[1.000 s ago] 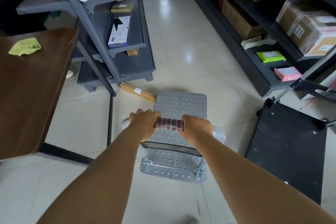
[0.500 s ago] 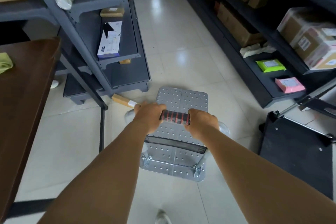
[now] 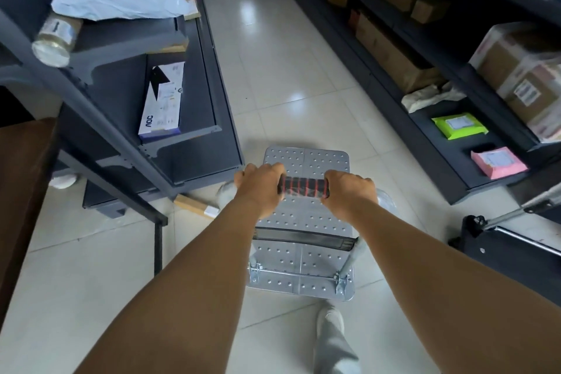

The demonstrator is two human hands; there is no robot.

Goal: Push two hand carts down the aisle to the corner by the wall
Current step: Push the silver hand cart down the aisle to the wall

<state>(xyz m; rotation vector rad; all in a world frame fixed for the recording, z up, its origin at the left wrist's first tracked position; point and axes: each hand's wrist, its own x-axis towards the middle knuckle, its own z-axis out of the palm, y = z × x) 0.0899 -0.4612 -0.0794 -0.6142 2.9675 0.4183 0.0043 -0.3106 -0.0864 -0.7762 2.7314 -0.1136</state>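
Head view: left hand (image 3: pixel 260 184) and right hand (image 3: pixel 349 190), grips closed, clasp the ribbed handle (image 3: pixel 303 187) over the dimpled metal cart (image 3: pixel 306 215).

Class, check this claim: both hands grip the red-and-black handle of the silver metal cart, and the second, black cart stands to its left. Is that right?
One detail is wrong. The head view shows the black platform cart on the right, not the left. Both the left hand and right hand do grip the silver perforated metal cart's red-and-black handle.
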